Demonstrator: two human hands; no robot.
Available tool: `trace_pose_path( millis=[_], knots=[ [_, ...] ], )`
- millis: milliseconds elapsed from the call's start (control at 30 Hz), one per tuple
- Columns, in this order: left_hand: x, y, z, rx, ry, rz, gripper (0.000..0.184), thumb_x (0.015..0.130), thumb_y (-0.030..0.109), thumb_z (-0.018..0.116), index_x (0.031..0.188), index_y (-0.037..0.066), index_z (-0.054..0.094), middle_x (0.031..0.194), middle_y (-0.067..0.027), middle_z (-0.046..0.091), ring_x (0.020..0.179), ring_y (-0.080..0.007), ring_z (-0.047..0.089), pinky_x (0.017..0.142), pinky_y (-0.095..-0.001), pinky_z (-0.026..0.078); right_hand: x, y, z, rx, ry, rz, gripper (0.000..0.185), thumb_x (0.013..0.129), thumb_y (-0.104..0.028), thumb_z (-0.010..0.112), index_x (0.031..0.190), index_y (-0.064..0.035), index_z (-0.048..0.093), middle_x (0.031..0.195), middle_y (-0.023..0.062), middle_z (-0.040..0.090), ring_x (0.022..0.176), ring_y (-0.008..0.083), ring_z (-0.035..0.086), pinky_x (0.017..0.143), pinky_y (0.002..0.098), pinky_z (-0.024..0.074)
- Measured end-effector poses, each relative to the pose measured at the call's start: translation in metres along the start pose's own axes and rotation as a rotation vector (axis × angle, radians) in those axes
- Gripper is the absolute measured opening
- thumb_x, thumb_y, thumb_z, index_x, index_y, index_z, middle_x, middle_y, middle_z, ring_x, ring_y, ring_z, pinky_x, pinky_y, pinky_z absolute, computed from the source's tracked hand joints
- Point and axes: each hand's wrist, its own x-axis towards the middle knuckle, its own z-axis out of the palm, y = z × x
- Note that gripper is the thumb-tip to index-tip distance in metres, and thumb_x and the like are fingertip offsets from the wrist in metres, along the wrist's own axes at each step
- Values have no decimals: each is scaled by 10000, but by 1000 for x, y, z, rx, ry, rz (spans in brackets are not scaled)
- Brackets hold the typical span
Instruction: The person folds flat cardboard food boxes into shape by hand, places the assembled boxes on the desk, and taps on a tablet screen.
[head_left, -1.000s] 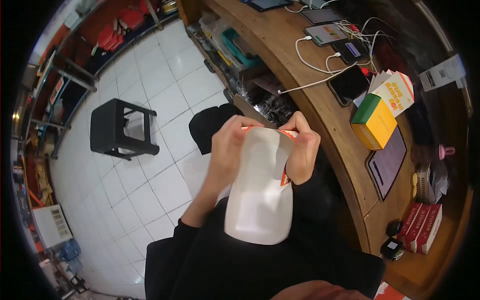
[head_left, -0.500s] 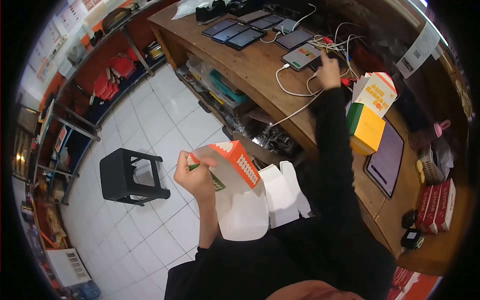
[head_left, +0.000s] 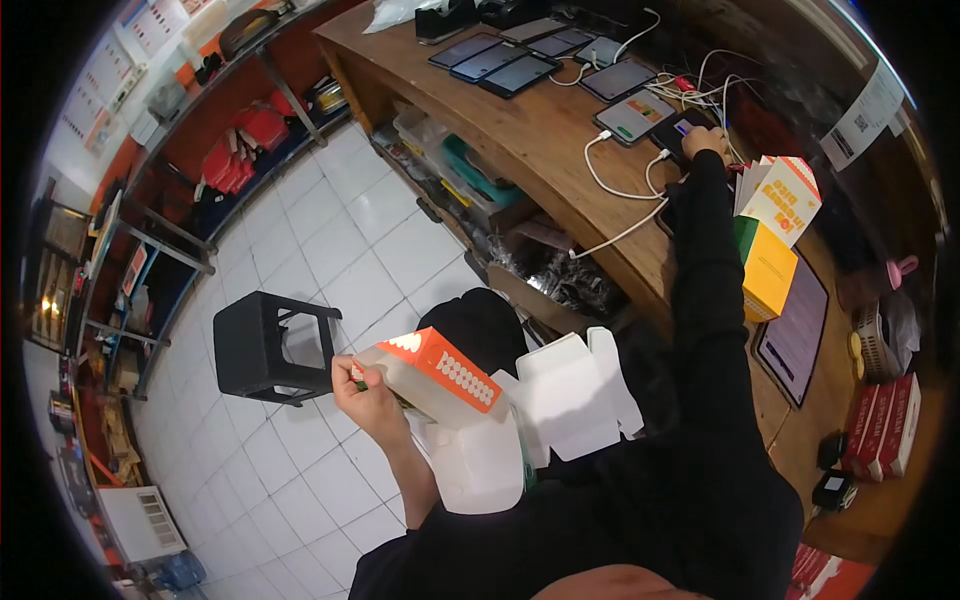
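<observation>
My left hand [head_left: 370,400] is closed on the side of a partly folded carton [head_left: 450,380], orange with white scallops outside and white inside. Another unfolded white carton [head_left: 575,395] lies on my lap to its right. My right arm reaches across the wooden desk, and my right hand [head_left: 706,145] is at a dark phone [head_left: 676,132] with a small lit screen. Its fingers are too small and partly hidden to read. Beside that phone lies a phone with a bright screen [head_left: 634,115].
A yellow and green box [head_left: 770,275] with printed cartons [head_left: 782,200] stands by a tablet [head_left: 795,335] on the desk. More phones [head_left: 520,75] and white cables lie farther back. A black stool [head_left: 270,345] stands on the tiled floor. Red boxes [head_left: 882,425] are at the right.
My right hand let go of the carton and reached out to the phones, then shifted slightly onto the dark one. My left hand kept the carton and moved left and lower.
</observation>
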Motion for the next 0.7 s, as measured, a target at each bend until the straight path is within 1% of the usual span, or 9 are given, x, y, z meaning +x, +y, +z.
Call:
trace_pose_path(
  millis=[100,167,267,300,333,400,533,600,700],
  knots=[
    [2,4,0,181,82,112,348,762,164,649,646,74,333,620,42,331,563,-44,313,516,-179,281,-32,-24,-21,235,229,-151,398,768,-147,444,1158,-184,511,1203,198,388,1086,374,421,888,466,340],
    [4,5,9,131,135,133,291,748,50,602,639,71,332,614,36,330,559,-43,311,507,-183,270,-68,-36,-40,334,334,-707,385,728,-152,552,1110,-108,538,984,200,532,950,315,514,786,352,422],
    [4,19,32,85,237,185,292,730,-6,592,628,70,330,600,30,324,553,-43,322,505,-188,282,-222,-59,-79,1059,-538,-1023,423,771,-162,587,1158,-40,469,1009,123,568,840,197,562,734,285,446],
    [2,23,39,69,278,210,298,725,-5,600,625,70,329,594,29,322,551,-44,328,506,-189,291,-252,-56,-60,924,-389,-1473,507,779,-222,597,1209,-36,406,1116,152,510,953,235,527,787,309,432],
    [-1,25,39,84,263,237,280,745,64,607,647,61,344,615,21,332,568,-53,356,521,-192,314,-285,-51,-68,875,-877,-1424,510,779,-271,599,1178,-15,410,1182,178,447,1020,282,477,834,328,408],
    [-9,28,37,110,238,290,308,784,204,621,691,43,374,657,5,352,600,-70,411,551,-198,362,-323,-45,-72,942,-1146,-1271,460,776,-287,599,1098,-7,426,956,171,569,805,301,573,679,316,448],
    [-14,35,44,-110,-4,150,685,767,641,374,962,-14,416,945,-90,442,763,-155,485,711,-263,397,-330,-26,-53,1223,-673,-1008,218,817,-161,560,900,39,539,745,91,592,629,168,580,576,241,434],
    [-23,43,46,-56,-336,-47,645,799,588,397,1019,-18,405,994,-109,460,817,-163,485,750,-265,385,-334,-28,-57,1561,-455,-642,212,809,-162,554,883,36,568,603,105,556,553,153,561,544,263,421],
    [-37,34,40,105,-549,-251,604,838,513,413,1126,-14,342,1053,-122,465,928,-168,464,800,-261,366,-335,-28,-62,1424,-250,-820,222,807,-173,564,872,39,564,651,94,566,576,154,552,563,236,415]
  ],
)
